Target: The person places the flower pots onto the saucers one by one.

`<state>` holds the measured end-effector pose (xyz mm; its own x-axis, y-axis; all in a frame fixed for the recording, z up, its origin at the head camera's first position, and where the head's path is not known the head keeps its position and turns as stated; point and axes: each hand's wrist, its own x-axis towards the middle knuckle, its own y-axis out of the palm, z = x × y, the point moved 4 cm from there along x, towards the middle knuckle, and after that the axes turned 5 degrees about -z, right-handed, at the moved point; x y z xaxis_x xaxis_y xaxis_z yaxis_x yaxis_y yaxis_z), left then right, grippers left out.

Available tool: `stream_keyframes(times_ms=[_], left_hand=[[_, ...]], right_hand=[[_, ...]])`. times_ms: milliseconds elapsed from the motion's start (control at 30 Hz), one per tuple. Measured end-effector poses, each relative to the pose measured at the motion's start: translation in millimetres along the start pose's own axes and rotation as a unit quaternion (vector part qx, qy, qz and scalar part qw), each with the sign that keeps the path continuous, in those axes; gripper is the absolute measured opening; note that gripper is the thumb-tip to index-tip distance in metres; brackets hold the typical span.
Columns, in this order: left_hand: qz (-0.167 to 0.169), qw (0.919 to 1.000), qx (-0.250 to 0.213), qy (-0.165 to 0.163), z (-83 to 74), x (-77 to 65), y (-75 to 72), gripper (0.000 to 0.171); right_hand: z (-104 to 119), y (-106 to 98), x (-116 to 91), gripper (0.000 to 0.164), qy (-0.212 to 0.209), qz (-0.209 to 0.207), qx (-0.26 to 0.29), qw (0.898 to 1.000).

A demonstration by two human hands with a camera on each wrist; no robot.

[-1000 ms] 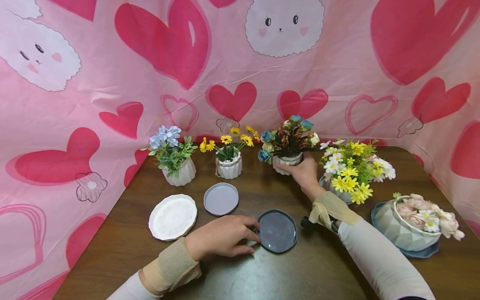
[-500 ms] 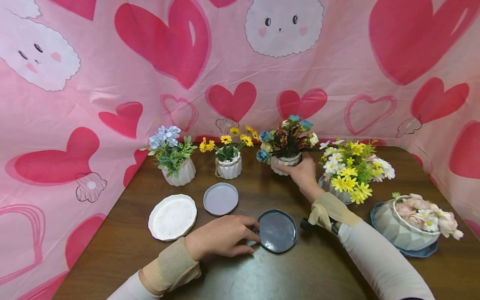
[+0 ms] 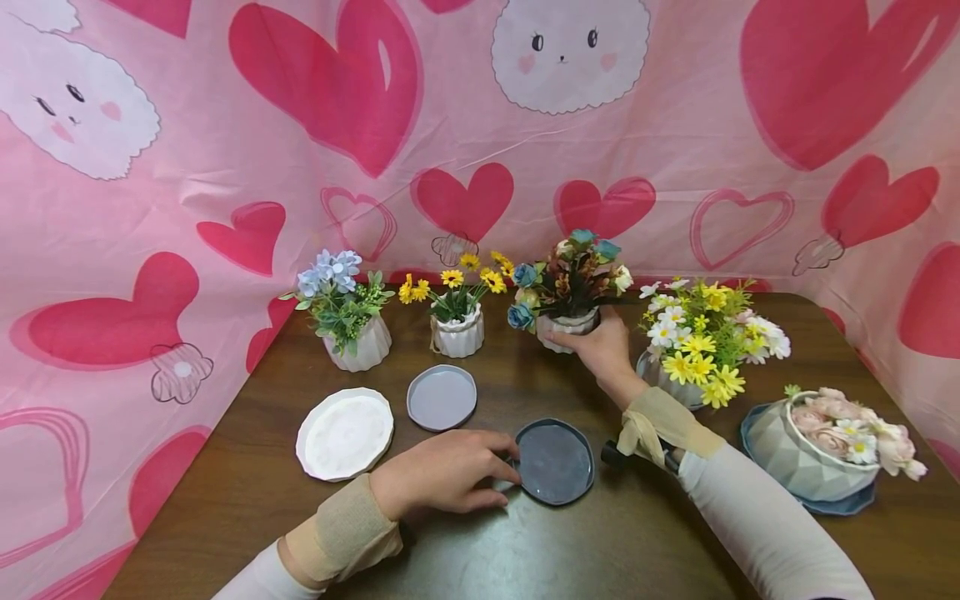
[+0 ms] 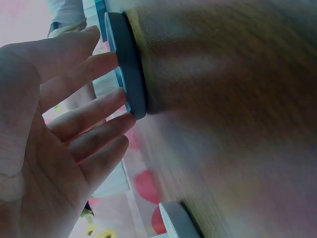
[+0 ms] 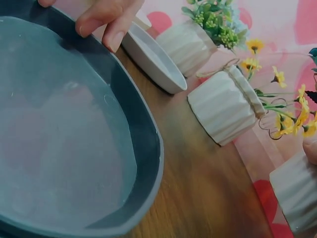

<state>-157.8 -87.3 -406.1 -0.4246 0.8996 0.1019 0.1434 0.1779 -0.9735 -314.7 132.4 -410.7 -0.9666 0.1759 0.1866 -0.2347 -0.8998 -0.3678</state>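
My right hand (image 3: 606,348) grips a white fluted flower pot (image 3: 561,331) at the back of the table, thumb across its front. Blue and cream artificial roses (image 3: 525,275) with brown foliage fill this pot. In the right wrist view only the thumb and part of that pot appear at the right edge. My left hand (image 3: 450,472) lies beside a dark grey plate (image 3: 557,463), fingertips at its left rim. Seen from the left wrist, those fingers (image 4: 99,111) are loosely extended, touching the edge of the plate.
A white plate (image 3: 345,435) and a small lilac-grey plate (image 3: 442,398) lie to the left. Behind stand pots of blue hydrangea (image 3: 360,343) and yellow flowers (image 3: 459,336). On the right are a daisy pot (image 3: 670,379) and a faceted bowl (image 3: 813,450) of pink roses on a blue plate.
The right hand has shifted the pot of blue roses slightly to the left and a little nearer. My left hand and the dark plate have stayed in place.
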Motion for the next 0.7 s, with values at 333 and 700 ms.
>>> stream_keyframes(times_ms=[333,700], left_hand=[[0.001,1.0000,0.005,0.000,-0.8,0.7,-0.2,0.028],[0.002,1.0000,0.002,-0.001,-0.9,-0.2,0.4,0.028]], right_hand=[[1.7,0.1,-2.5,0.096,0.005,0.000,0.022,1.000],[1.4,-2.9,-6.6,0.094,-0.007,0.006,0.011,1.000]])
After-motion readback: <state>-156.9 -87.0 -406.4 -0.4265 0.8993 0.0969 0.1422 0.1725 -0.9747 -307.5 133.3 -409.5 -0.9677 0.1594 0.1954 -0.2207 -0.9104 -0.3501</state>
